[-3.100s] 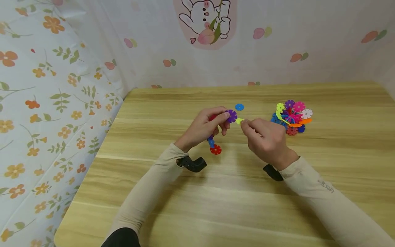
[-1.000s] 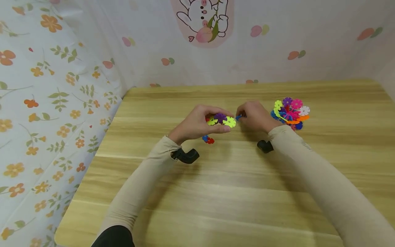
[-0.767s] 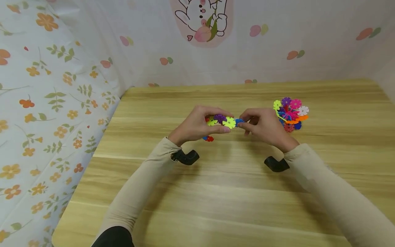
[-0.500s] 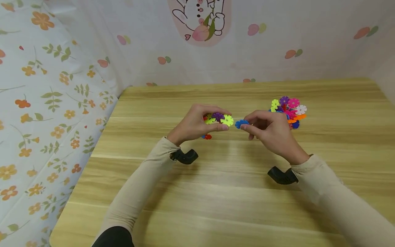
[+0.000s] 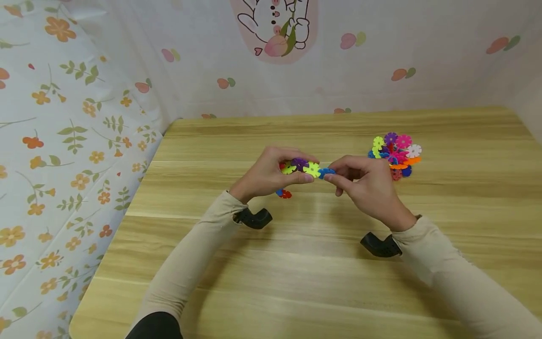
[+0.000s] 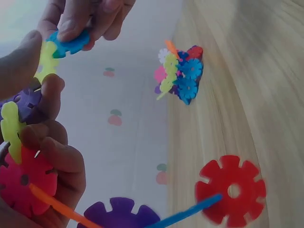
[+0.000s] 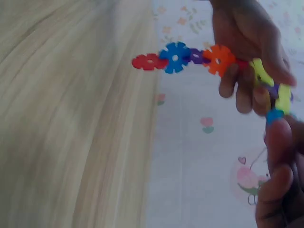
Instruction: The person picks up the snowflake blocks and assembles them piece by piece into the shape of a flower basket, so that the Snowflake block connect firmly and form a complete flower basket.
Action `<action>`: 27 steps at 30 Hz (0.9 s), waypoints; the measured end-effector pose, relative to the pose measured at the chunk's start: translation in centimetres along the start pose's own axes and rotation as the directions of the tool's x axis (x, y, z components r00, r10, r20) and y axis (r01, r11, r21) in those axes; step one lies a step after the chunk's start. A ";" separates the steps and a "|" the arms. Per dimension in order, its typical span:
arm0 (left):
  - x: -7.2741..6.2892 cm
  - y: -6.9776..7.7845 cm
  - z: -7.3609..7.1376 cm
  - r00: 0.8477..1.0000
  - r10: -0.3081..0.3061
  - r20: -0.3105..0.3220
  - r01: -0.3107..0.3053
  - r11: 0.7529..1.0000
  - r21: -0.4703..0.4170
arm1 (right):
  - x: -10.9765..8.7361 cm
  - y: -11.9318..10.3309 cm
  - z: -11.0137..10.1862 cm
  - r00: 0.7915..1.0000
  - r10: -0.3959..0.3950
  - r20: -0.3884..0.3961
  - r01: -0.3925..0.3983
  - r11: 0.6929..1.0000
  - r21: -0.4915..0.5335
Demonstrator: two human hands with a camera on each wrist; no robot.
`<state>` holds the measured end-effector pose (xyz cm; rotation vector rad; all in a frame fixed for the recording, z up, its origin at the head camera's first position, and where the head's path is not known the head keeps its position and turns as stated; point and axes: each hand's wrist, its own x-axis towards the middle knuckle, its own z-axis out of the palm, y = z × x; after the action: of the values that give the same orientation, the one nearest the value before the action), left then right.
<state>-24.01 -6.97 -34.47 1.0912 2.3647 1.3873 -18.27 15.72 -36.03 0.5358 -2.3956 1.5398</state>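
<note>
My left hand grips a chain of interlocking snowflake discs, with a purple disc and a yellow disc showing between thumb and fingers. Pinched in my right hand is a blue disc, its edge against that yellow disc; how deep the slots mesh cannot be told. The chain's other end hangs below the left hand. In the right wrist view this end runs through an orange disc and another blue disc to a red disc. Fingers hide some middle discs.
A cluster of joined snowflake discs in many colours stands on the wooden table, right of my hands. Behind the table hangs a patterned curtain; a floral cloth covers the left side.
The yellow disc, earlier pinched in my right hand, now sits on the chain. My right hand has picked the blue disc off the table and moved it left against the yellow one.
</note>
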 end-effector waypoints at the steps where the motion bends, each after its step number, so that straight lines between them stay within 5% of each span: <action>1: 0.0 0.0 0.0 1.000 0.010 0.000 -0.010 1.000 0.009 | 0.0 0.0 0.2 1.000 -0.011 -0.011 0.011 1.000 0.007; 9: 0.4 0.1 0.3 0.998 0.057 -0.014 -0.057 0.998 0.040 | 0.2 0.1 0.9 0.999 -0.014 -0.048 0.018 0.996 0.083; 16: 0.6 -0.2 0.0 0.993 -0.114 0.027 0.114 0.993 0.007 | 0.7 0.4 0.5 0.992 0.083 0.093 -0.092 0.991 0.093; 21: 1.0 -1.1 -0.2 0.959 -0.261 0.113 0.274 0.954 -0.121 | 1.3 1.1 0.2 0.944 0.214 0.252 -0.207 0.977 -0.053; 27: 1.2 -2.0 -0.1 0.936 -0.300 0.186 0.331 0.929 -0.168 | 1.5 2.2 -0.2 0.884 0.313 0.347 -0.286 0.950 -0.128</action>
<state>-25.91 -6.75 -35.83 0.7000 2.1216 1.3283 -20.52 16.43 -37.16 0.4878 -2.9263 1.5751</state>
